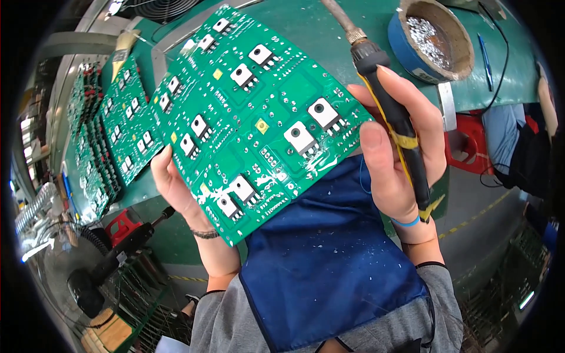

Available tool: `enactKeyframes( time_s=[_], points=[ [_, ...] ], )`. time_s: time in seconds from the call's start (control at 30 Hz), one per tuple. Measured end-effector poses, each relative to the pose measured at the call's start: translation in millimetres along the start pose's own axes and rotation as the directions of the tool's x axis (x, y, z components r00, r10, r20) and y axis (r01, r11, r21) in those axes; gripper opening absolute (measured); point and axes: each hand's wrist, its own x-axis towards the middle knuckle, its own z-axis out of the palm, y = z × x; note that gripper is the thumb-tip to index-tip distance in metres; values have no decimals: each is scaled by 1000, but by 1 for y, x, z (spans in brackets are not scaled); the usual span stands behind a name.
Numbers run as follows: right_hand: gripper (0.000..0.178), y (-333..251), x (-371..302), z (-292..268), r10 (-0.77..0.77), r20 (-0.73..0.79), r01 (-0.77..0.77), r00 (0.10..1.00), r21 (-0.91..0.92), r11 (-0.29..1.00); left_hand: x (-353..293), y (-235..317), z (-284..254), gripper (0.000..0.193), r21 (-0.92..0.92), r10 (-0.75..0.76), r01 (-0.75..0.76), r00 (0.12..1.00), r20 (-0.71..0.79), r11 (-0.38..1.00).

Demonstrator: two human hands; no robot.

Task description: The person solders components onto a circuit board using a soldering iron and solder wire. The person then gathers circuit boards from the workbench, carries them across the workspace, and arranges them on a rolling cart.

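A green circuit board (229, 103) with several white-topped, three-legged components is held up and tilted in front of me. My left hand (169, 170) grips its left edge, the fingers partly hidden behind it. My right hand (406, 135) holds a soldering iron (395, 100) with a black handle and yellow tape; its metal end points up and away. The right thumb and a finger also pinch the board's right edge. Shiny white-silver patches show near the board's lower edge and at its upper left.
Similar green boards (126, 112) stand stacked at the left, a brush (123, 56) by them. On the green table (353, 17) are a blue-sided round tub (406, 50) of silvery scraps and a blue pen (486, 62). A red stool (471, 144) is at right; a black tool (120, 250) lies lower left.
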Motion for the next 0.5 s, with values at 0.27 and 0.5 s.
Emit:
enactKeyframes(
  time_s=[0.27, 0.5],
  points=[
    [55, 5, -7, 10, -140, 54, 135, 989, 84, 987, 18, 2, 12, 41, 38, 34, -39, 993, 109, 999],
    [60, 1, -5, 14, -235, 70, 232, 969, 56, 971, 26, -1, 18, 39, 3, -99, 99, 994, 46, 995]
  ],
)
